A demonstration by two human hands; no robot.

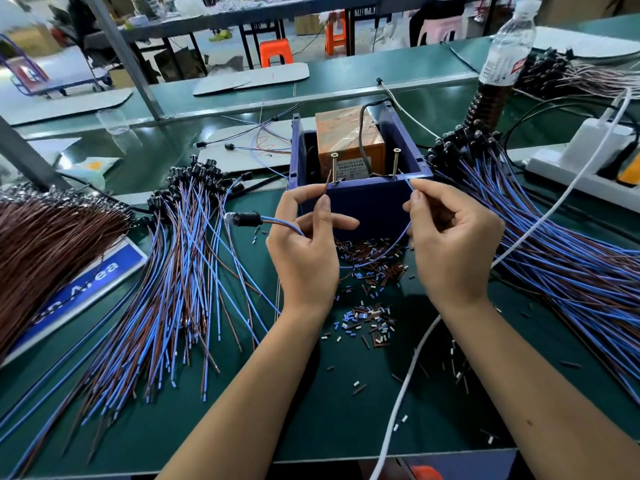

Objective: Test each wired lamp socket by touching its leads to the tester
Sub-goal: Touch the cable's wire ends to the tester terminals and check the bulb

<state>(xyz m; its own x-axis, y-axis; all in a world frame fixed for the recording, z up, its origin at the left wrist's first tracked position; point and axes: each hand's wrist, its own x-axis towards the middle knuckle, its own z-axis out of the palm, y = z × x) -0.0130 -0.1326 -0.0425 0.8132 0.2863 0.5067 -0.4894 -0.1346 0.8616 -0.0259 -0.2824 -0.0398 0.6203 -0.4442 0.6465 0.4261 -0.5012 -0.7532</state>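
Lamp socket [242,219] lying level, bulb pointing left, left hand [304,251] pinching brown lead [326,185], right hand [450,244] pinching blue lead [409,184]

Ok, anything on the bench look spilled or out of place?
Yes: cut bits of wire insulation lie scattered over the green mat in front of the blue tester box, under both hands. Nothing looks damaged.

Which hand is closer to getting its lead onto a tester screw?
Left, probably. The left hand pinches the brown lead with its tip right beside the left screw. The right hand holds the blue lead further from the right screw.
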